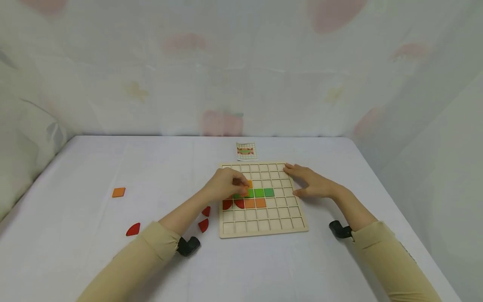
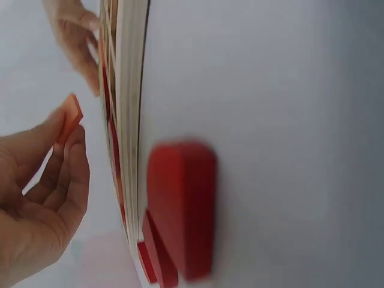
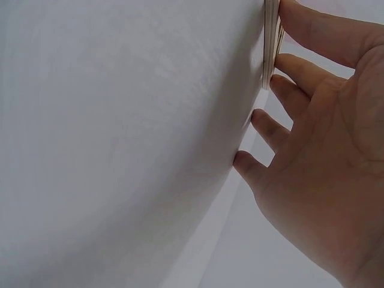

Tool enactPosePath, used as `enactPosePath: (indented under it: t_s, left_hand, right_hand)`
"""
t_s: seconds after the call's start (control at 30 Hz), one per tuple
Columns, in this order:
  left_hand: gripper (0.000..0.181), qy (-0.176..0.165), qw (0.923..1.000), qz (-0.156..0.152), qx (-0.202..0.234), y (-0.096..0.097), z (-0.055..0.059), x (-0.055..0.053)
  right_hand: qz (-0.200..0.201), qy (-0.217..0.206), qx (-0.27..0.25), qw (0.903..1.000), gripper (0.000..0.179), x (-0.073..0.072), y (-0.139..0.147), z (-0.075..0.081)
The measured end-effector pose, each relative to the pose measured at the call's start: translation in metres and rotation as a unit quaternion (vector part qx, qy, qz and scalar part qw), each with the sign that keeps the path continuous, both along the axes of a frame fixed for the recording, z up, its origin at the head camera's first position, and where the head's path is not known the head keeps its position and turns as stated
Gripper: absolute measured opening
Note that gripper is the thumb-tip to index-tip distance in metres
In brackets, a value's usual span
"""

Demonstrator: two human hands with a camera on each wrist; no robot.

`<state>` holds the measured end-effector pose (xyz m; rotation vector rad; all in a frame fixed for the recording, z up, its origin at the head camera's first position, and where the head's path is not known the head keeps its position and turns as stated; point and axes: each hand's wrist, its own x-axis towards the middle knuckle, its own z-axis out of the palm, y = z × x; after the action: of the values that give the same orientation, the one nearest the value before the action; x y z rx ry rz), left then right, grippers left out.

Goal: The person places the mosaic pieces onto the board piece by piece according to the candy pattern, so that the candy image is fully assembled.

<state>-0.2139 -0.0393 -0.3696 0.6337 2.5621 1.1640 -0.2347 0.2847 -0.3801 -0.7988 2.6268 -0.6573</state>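
Observation:
My left hand (image 1: 222,184) is over the left half of a wooden grid board (image 1: 264,226), pinching an orange square tile (image 2: 71,117) between thumb and fingertips. On the board lie green square tiles (image 1: 259,193) in a row, orange square tiles (image 1: 260,203) below them, and red quarter-circle pieces (image 1: 240,204) at the lower left. Another orange piece (image 1: 250,183) shows just past the left fingertips; my hand hides some cells. My right hand (image 1: 311,182) rests at the board's right edge, its fingers spread and touching the rim.
Behind the board lies a small pattern card (image 1: 247,151). To the left on the white table are a loose orange square tile (image 1: 118,192), a red quarter-circle piece (image 1: 133,229), and two red pieces (image 1: 203,225) close to the board's left edge.

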Motion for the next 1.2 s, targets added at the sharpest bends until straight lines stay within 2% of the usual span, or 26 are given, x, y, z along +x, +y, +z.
enactPosePath:
  t_s: [0.2, 0.53, 0.73, 1.2]
  left_hand:
    - [0.021, 0.028, 0.9993, 0.026, 0.002, 0.018, 0.0, -0.003]
    - [0.009, 0.096, 0.9935, 0.06, 0.013, 0.044, -0.013, -0.011]
    - [0.013, 0.107, 0.9914, 0.074, -0.013, 0.047, -0.017, -0.013]
    - [0.013, 0.114, 0.9904, 0.065, -0.044, 0.047, -0.017, -0.013]
  right_hand:
    - [0.0, -0.004, -0.007, 1.0, 0.08, 0.001, -0.001, 0.001]
    - [0.002, -0.001, -0.007, 1.0, 0.079, 0.002, 0.001, 0.0]
    - [0.001, -0.004, -0.008, 1.0, 0.08, 0.001, 0.001, 0.0]
    - [0.003, -0.004, -0.015, 0.9999, 0.079, 0.002, -0.001, 0.001]
